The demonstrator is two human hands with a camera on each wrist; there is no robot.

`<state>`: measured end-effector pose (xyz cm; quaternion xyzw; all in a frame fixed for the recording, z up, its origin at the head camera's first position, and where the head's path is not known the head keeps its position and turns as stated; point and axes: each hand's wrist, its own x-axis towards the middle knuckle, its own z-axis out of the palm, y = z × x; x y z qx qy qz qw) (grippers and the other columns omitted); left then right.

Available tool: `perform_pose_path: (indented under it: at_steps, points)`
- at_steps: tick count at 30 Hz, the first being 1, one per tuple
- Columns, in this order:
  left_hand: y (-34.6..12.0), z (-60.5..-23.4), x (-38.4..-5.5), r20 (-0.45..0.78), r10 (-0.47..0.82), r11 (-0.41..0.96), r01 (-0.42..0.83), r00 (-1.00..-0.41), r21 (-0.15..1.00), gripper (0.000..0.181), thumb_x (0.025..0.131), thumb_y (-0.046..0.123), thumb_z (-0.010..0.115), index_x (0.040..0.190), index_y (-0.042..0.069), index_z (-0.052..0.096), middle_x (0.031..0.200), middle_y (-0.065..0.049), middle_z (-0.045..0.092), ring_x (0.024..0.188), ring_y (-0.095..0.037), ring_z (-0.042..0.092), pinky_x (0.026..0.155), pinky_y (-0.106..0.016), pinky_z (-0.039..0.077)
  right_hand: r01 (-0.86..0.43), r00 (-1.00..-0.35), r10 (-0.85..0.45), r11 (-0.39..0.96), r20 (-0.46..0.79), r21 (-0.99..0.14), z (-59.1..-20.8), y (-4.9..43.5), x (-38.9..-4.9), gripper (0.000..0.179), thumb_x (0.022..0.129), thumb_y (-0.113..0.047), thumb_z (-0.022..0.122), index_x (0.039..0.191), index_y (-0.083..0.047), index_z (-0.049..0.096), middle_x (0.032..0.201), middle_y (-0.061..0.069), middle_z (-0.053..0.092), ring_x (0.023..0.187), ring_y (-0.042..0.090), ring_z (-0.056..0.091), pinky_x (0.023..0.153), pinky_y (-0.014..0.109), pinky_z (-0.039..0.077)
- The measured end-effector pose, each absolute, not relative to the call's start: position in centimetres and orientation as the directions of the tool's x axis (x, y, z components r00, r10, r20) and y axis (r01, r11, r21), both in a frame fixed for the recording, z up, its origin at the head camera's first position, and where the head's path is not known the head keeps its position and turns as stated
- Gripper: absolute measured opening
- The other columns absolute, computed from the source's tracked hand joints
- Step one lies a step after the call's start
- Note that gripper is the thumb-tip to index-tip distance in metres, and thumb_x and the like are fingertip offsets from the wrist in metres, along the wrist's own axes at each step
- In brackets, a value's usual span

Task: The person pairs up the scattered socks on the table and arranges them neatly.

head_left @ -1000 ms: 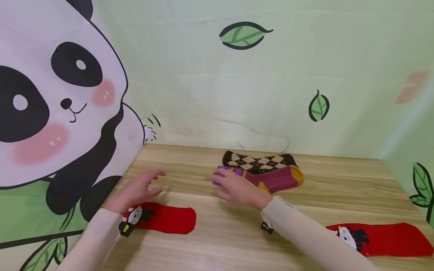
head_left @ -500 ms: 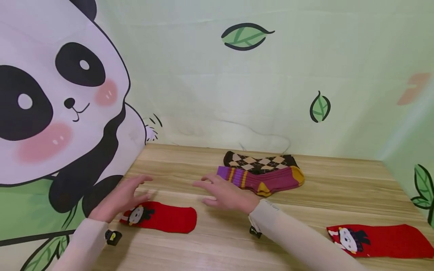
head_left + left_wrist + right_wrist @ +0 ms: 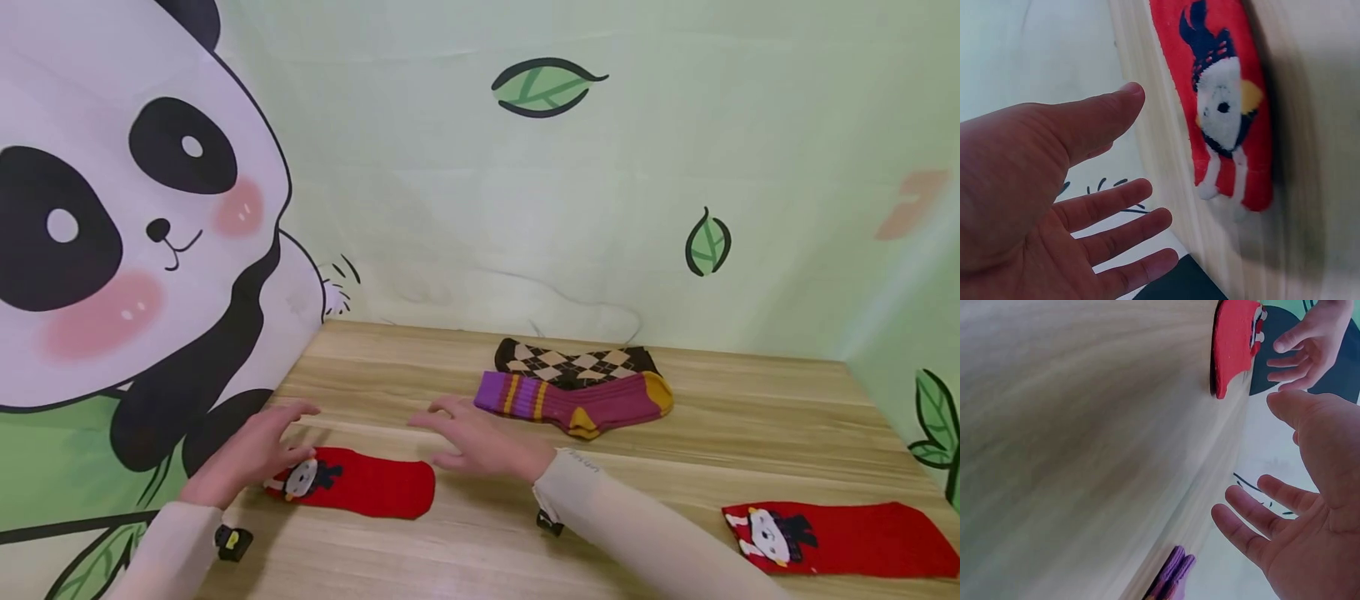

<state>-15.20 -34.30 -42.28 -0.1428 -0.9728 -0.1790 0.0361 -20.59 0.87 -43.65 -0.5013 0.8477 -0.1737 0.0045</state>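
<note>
My left hand (image 3: 251,450) hovers above the cuff end of a red sock (image 3: 382,485) with a white cartoon animal on it. Its fingers are spread, and the left wrist view shows a gap between the hand and that sock (image 3: 1229,112). Between this sock and a purple and maroon striped sock (image 3: 573,404), my right hand (image 3: 483,442) hangs over the table, palm facing left, holding nothing. Behind the striped sock lies a black and beige argyle sock (image 3: 577,364), partly covered by it. Another red sock (image 3: 862,539) lies flat at the right.
The wood-grain table (image 3: 637,517) meets a pale green backdrop (image 3: 420,208) at its far edge. A printed panda (image 3: 187,250) fills the left wall. Small black devices hang under both wrists, such as the left wrist device (image 3: 232,542).
Both hands have drifted left and slightly toward me, the right one leaving the striped sock's cuff uncovered. The right-hand red sock now shows more fully. The socks have stayed in place.
</note>
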Motion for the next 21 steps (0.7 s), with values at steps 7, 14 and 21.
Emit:
perform_pose_path:
  at_steps: [7, 14, 21]
  points:
    - [-34.7, -42.7, -14.9, 0.106, 0.262, 0.899, 0.283, -0.959, 0.336, 0.054, 0.082, 0.015, 0.087, 0.128, -0.002, 0.063, 0.124, -0.025, 0.065, 0.11, -0.044, 0.062, 0.094, -0.06, 0.051, -0.849, -0.492, -0.859, 0.436, 0.142, -0.3, -44.0, 0.4, -20.4, 0.058, 0.102, -0.031, 0.065, 0.156, -0.024, 0.044, 0.15, 0.012, 0.047, 0.133, 0.026, 0.051, 0.107, 0.04, 0.048]
    - [-35.0, -43.0, -14.7, 0.091, 0.257, 0.901, 0.273, -0.962, 0.336, 0.054, 0.082, 0.02, 0.087, 0.126, -0.001, 0.063, 0.119, -0.025, 0.067, 0.108, -0.044, 0.063, 0.093, -0.06, 0.051, -0.835, -0.515, -0.852, 0.473, 0.095, -0.282, -44.2, -0.1, -20.2, 0.059, 0.103, -0.037, 0.062, 0.157, -0.03, 0.04, 0.155, 0.013, 0.044, 0.139, 0.028, 0.048, 0.11, 0.045, 0.045]
    - [-35.1, -43.8, -14.5, 0.07, 0.275, 0.895, 0.282, -0.959, 0.346, 0.055, 0.082, 0.021, 0.087, 0.127, -0.003, 0.066, 0.119, -0.023, 0.068, 0.105, -0.04, 0.064, 0.092, -0.059, 0.051, -0.851, -0.495, -0.864, 0.461, 0.094, -0.254, -44.5, -0.7, -19.9, 0.058, 0.102, -0.036, 0.063, 0.156, -0.027, 0.044, 0.153, 0.014, 0.047, 0.137, 0.027, 0.049, 0.111, 0.043, 0.044]
